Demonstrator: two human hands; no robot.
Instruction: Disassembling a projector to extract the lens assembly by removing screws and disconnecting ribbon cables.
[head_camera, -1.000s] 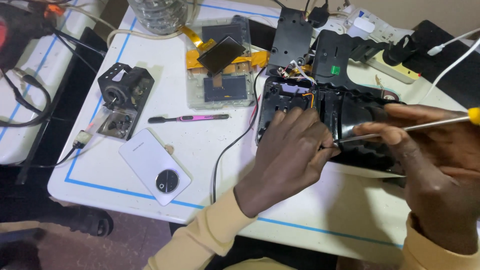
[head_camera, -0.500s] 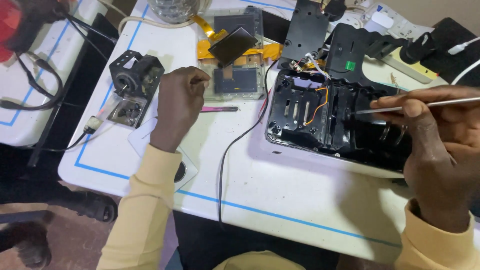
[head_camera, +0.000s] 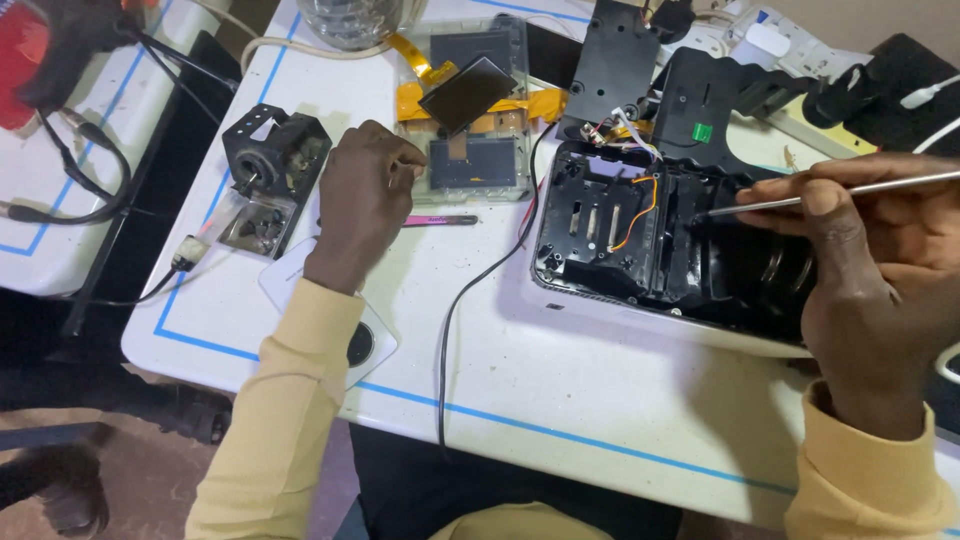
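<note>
Your right hand (head_camera: 880, 270) still pinches the screwdriver (head_camera: 830, 195), shaft near-horizontal, tip pointing left into the opened black device (head_camera: 640, 235), while your left hand (head_camera: 365, 200), loosely curled and empty, has moved beside the pink tweezers (head_camera: 440, 220).

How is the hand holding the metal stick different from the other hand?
The right hand grips a thin metal screwdriver, its tip inside the opened black device. The left hand is curled, away from the device, beside pink tweezers; whether it holds anything is unclear. Both have yellow sleeves.
</note>
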